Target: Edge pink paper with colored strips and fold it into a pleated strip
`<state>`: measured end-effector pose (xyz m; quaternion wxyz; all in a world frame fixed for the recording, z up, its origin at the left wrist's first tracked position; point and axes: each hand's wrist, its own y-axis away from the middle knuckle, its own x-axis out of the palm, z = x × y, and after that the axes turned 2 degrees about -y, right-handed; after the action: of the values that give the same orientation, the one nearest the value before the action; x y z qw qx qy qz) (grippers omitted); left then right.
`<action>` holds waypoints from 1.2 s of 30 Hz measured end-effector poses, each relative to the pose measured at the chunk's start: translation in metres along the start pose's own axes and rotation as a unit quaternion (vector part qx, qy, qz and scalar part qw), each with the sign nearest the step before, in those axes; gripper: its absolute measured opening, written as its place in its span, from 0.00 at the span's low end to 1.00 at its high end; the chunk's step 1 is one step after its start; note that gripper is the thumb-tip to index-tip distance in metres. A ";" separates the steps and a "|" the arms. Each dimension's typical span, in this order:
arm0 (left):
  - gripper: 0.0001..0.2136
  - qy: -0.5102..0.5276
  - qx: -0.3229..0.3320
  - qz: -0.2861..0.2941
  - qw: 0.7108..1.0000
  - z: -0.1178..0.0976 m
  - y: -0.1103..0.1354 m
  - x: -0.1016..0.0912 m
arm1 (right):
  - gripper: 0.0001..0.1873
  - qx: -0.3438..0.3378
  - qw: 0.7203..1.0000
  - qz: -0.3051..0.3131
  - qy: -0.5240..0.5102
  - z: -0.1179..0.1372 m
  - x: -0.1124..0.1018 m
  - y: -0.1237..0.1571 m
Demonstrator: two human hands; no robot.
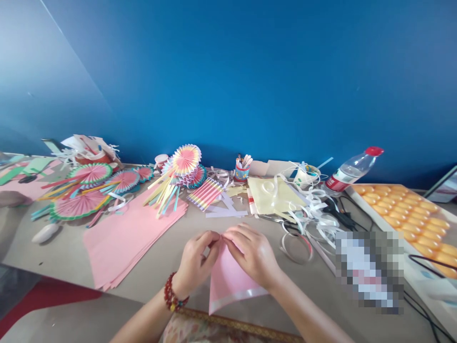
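Left hand [195, 259] and right hand [252, 253] pinch the far edge of a pink rectangular paper sheet [230, 282] lying just below the grip. Folding seems barely begun: the rest lies flat. Beyond the grip, finished multicoloured pleated paper fans [185, 161].

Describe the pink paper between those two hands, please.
The pink paper is a thin, matte sheet with a pale shiny strip along its near edge. It lies on the grey table, narrowing to a point at the far end, where the left hand and right hand pinch it with their fingers.
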<state>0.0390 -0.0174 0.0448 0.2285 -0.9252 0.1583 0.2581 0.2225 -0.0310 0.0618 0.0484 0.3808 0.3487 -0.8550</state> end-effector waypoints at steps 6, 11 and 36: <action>0.06 0.018 0.007 -0.007 1.000 -0.002 -0.002 0.000 | 0.08 0.001 1.000 0.004 -0.020 0.001 -0.005 -0.005; 0.07 0.019 0.005 -0.001 1.000 -0.005 -0.003 -0.002 | 0.08 -0.003 1.000 0.012 -0.024 0.001 -0.011 -0.007; 0.07 0.004 0.062 0.010 0.998 -0.016 -0.004 -0.002 | 0.07 -0.021 1.000 0.020 -0.002 0.007 -0.029 -0.008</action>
<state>0.0453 -0.0214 0.0598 0.2823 -0.9086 0.1845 0.2463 0.2355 -0.0347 0.0890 0.0740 0.3848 0.3591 -0.8470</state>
